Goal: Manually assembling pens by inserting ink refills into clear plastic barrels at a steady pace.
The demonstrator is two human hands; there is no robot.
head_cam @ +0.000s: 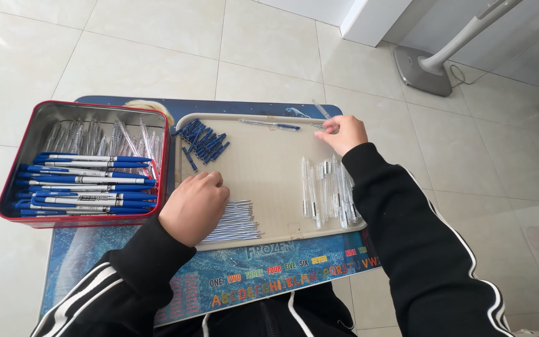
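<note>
1. L hand point(193, 208): curled into a loose fist, knuckles up, resting at front-left of the beige tray point(263, 178). Fingers together; whether anything is inside the fist, can't tell. Sits just beside, poss. touching, the bundle of ink refills point(235, 221), which lies at the tray's front edge, tips pointing right.
2. R hand point(344, 133): at far-right corner of tray, fingertips pinched together on a small clear pen part point(319, 126); exact kind too small to tell.
3. Assembled pen point(271, 125): one, blue-ended, lying crosswise nr the tray's far rim, just left of R hand, not touched.
4. Blue caps point(204, 141): loose pile, far-left corner of tray, apart from both hands.
5. Clear barrels point(330, 191): row lying lengthwise at right side of tray, partly under R forearm's black sleeve.
6. Red tin point(85, 163): left of tray, rim touching or nearly so. Holds finished blue pens point(88, 187) stacked at front, clear barrels behind.
7. Support: tray and tin sit on a small blue printed table point(269, 274) over pale floor tiles. Grey stand base point(420, 70) on floor, far right.
</note>
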